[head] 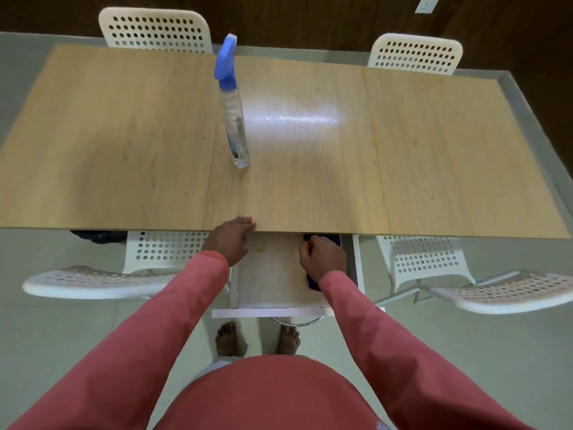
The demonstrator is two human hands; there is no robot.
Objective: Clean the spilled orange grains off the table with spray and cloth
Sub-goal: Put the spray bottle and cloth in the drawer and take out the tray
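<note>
A clear spray bottle with a blue trigger head stands upright on the wooden table, near the middle. Below the table's near edge a white drawer is pulled out, with a few orange grains on its floor. My left hand rests on the table's near edge, fingertips on top. Over the drawer's right side, my right hand is curled round a dark blue cloth, which is mostly hidden under the hand.
Four white perforated chairs surround the table: two at the far side and two at the near side. My bare feet stand on the pale floor just behind the drawer front.
</note>
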